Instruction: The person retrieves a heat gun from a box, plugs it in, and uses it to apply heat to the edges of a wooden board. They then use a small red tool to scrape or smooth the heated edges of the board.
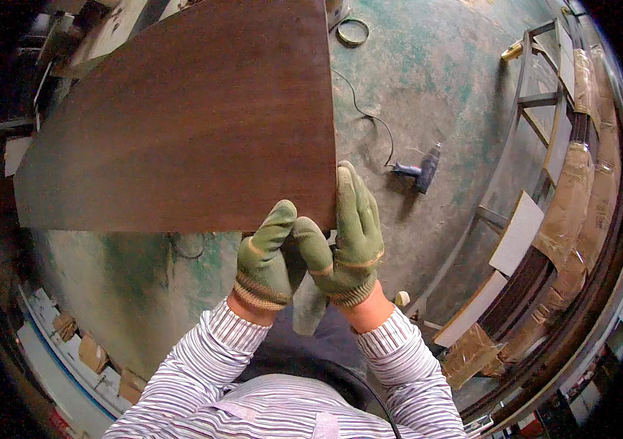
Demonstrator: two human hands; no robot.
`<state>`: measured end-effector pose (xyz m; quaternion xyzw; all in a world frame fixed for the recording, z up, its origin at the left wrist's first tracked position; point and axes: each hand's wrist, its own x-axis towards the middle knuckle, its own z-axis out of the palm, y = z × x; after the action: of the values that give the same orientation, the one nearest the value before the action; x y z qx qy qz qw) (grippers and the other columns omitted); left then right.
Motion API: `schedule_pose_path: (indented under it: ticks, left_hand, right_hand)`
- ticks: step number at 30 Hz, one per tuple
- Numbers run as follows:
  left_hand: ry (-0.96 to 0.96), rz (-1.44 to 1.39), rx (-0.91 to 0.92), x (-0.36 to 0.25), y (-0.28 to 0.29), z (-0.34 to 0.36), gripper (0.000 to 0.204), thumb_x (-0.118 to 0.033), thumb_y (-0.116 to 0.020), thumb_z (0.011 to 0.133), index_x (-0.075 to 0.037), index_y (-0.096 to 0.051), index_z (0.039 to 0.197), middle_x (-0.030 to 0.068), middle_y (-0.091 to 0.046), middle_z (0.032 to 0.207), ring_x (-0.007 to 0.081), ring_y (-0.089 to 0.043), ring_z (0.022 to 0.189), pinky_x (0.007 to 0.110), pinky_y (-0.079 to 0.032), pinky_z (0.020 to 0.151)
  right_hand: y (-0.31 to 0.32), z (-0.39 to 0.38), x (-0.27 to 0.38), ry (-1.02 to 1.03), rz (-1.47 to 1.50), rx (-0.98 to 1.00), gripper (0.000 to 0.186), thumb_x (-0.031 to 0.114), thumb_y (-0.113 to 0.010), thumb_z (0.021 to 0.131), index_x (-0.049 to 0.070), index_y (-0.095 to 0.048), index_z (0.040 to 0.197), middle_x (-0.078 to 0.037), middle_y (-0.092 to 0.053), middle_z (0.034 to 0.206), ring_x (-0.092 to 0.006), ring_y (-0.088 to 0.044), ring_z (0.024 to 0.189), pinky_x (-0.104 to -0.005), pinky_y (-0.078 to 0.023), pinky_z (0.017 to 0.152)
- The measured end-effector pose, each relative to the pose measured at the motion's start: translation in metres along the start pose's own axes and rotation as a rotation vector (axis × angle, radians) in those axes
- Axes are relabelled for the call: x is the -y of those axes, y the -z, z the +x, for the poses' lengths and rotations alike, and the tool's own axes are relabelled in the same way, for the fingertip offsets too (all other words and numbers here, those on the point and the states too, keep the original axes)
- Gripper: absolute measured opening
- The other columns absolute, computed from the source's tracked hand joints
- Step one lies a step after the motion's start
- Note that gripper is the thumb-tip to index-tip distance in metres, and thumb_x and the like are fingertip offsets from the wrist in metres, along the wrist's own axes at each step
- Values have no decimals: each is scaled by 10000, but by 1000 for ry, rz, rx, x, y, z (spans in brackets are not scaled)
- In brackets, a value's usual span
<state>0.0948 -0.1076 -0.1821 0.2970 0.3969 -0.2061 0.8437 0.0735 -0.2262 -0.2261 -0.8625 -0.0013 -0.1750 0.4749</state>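
Against both hands point(262, 257) point(349, 245), brown panel point(202, 124)

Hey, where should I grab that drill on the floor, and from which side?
Probably by its handle, right hand coming from above and the left: the drill lies flat, handle pointing left toward the panel, chuck away from you.

Muted light, faint sheen on the brown panel point(205, 128), curved edges, grainy black corners
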Motion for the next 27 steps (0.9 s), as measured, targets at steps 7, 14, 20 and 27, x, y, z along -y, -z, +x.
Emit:
schedule_pose_path:
  ticks: [7, 14, 20, 27]
  left_hand:
    - [55, 44, 117, -11, 13, 1, 239, -287, -620, 1022, -77, -716, 1086, 107, -727, 989, 241, -705, 880, 428, -596, 858]
    - [-84, 137, 180, -6, 12, 7, 425, -319, -658, 999, -47, -631, 1324, 124, -706, 1234, 284, -694, 1091, 445, -562, 989]
    - [-99, 79, 233, -7, 10, 9, 439, -269, -677, 996, -28, -606, 1356, 122, -688, 1280, 283, -673, 1147, 435, -544, 1024]
    - [-50, 54, 245, -11, 15, 8, 367, -190, -673, 1013, 0, -610, 1321, 116, -679, 1257, 232, -664, 1124, 381, -546, 999]
  right_hand:
    - [-11, -5, 12, -186, 289, -180, 793, 211, -793, 874, -99, -421, 1502, -306, -503, 1482, -427, -532, 1344, -468, -422, 1131]
    - [-6, -12, 7, -45, -25, -55, 737, 284, -740, 903, -73, -466, 1486, -278, -518, 1483, -449, -537, 1320, -499, -429, 1117]
    - [0, -7, 5, 46, -134, 12, 647, 262, -645, 939, -83, -484, 1462, -274, -531, 1463, -450, -552, 1289, -510, -443, 1101]
    - [3, -2, 6, 112, -228, 32, 613, 206, -644, 919, -90, -501, 1436, -269, -556, 1423, -449, -561, 1265, -522, -454, 1093]
